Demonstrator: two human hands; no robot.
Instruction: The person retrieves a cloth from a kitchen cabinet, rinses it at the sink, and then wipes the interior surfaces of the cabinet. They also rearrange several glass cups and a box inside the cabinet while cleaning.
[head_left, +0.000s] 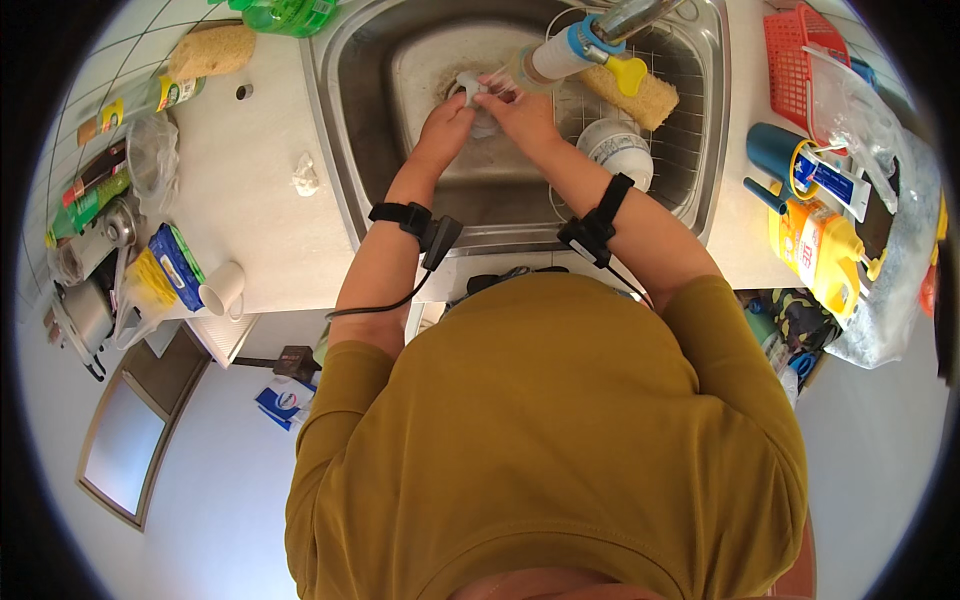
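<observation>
In the stainless steel sink, my left hand and my right hand meet above the drain. Between their fingers is a small white object, partly covered, too small to name surely. Water appears to run from the tap's hose-like spout beside my right hand. The tap has a yellow lever handle. White bowls sit on a wire rack to the right of my right hand, with a loofah sponge behind them.
On the left counter are a crumpled white plastic bit, a white mug, a pack of wipes and another loofah. On the right stand a red basket, a blue cup with toothpaste and a yellow detergent bottle.
</observation>
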